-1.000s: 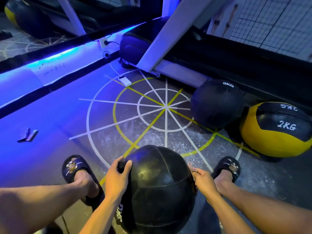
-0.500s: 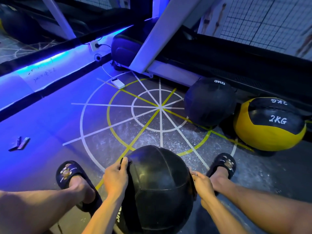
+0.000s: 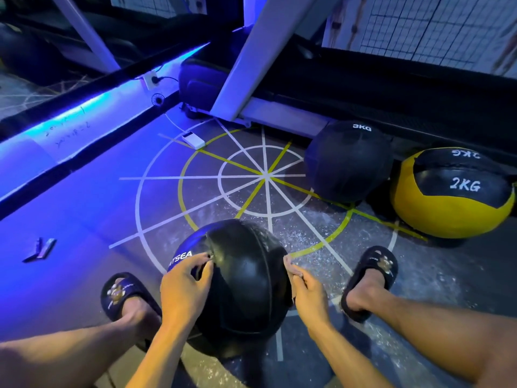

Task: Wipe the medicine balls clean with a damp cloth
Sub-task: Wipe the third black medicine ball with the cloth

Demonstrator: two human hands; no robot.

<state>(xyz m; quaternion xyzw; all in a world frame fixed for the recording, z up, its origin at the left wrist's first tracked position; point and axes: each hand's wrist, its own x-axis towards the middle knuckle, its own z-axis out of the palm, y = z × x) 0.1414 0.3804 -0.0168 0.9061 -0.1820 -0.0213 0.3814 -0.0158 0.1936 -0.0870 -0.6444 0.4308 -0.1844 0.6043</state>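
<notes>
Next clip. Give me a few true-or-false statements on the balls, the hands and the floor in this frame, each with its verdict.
1. Both hands are on the near black ball. True: left hand, right hand.
2. The yellow ball reads 3KG. False: it reads 2KG.
3. The 3KG ball is all black. True.
4. The near ball sits on a bench. False: it sits on the floor, between the feet.

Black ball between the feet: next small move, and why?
Probably keep turning the black ball to bring an unwiped panel up. The left hand curls onto its left side by the white lettering, and the right hand presses a bunched cloth against its right edge. The 3KG ball and yellow 2KG ball wait untouched beyond.
</notes>
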